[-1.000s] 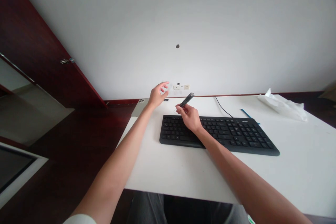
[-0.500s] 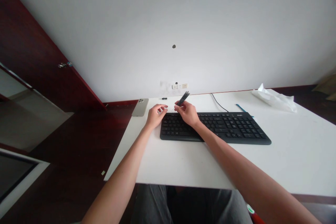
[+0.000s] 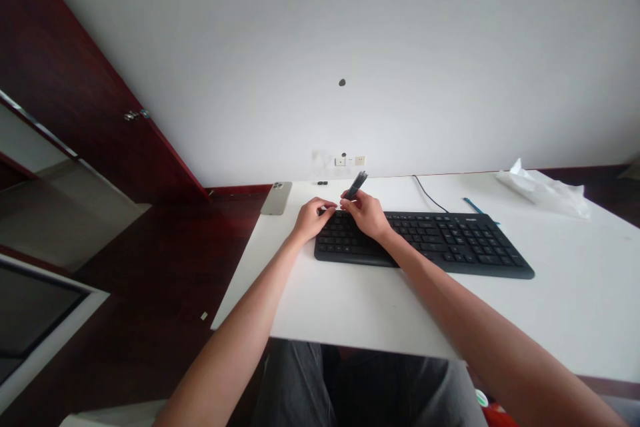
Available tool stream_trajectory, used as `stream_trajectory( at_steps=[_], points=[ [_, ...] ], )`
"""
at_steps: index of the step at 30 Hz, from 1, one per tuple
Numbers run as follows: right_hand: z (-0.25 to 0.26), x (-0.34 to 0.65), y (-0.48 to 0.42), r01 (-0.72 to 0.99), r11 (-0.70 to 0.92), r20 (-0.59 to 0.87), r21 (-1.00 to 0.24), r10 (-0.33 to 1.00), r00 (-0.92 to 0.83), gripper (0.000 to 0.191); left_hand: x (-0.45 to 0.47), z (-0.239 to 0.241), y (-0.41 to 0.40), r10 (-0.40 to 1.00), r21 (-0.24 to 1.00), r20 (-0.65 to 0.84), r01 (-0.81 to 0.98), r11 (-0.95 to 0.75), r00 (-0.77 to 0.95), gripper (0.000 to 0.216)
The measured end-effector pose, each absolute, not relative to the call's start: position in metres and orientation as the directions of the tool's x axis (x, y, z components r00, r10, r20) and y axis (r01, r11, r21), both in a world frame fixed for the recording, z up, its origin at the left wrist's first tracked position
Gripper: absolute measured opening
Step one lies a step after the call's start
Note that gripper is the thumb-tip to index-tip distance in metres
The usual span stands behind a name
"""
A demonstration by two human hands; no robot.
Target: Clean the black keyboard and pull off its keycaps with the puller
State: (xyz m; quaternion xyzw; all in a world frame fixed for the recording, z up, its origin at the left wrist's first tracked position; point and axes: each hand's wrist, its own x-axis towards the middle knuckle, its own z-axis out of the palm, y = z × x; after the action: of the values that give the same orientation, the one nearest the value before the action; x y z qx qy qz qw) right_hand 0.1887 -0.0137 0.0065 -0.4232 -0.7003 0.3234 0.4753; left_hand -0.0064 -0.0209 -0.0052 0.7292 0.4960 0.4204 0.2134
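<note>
My right hand [image 3: 367, 213] is shut on a slim black pen-shaped tool [image 3: 357, 185], whose tip points up and away from me. It is just above the upper edge of a black keyboard [image 3: 425, 240]. My left hand [image 3: 313, 219] rests over the keyboard's top left corner, with its fingertips pinched together and almost touching my right hand. Anything between those fingertips is too small to make out. The keyboard lies on a white desk [image 3: 370, 307].
A smartphone [image 3: 276, 198] lies at the desk's far left, with small black objects [image 3: 323, 182] near the wall. Further right are a black cable [image 3: 427, 195], a blue pencil-like stick [image 3: 475, 206] and crumpled white plastic [image 3: 543, 192]. A dark red wooden cabinet door [image 3: 100, 80] stands at left.
My left hand has come down from a raised, open pose and moved right beside my right hand, its fingers closing. My right hand keeps the tool. The view has shifted slightly.
</note>
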Motion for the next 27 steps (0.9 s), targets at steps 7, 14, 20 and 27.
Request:
stream_trajectory(
  at_steps=[7,14,20,27],
  points=[
    [0.01,0.191,-0.01,0.352,0.39,0.339,-0.851,0.92,-0.199,0.017,-0.008,-0.009,-0.019,0.895,0.72,0.405,0.538,-0.438,0.186,0.015],
    [0.013,0.191,-0.007,0.414,0.386,0.326,-0.824,0.922,-0.21,0.016,-0.009,-0.008,-0.019,0.894,0.711,0.39,0.544,-0.445,0.222,0.014],
    [0.023,0.191,-0.011,0.503,0.421,0.338,-0.755,0.907,-0.253,0.013,-0.009,-0.006,-0.02,0.901,0.715,0.377,0.551,-0.43,0.213,0.015],
    [0.031,0.187,-0.012,0.571,0.486,0.338,-0.662,0.873,-0.352,0.016,-0.009,-0.01,-0.015,0.91,0.731,0.356,0.542,-0.414,0.214,0.031]
  ],
)
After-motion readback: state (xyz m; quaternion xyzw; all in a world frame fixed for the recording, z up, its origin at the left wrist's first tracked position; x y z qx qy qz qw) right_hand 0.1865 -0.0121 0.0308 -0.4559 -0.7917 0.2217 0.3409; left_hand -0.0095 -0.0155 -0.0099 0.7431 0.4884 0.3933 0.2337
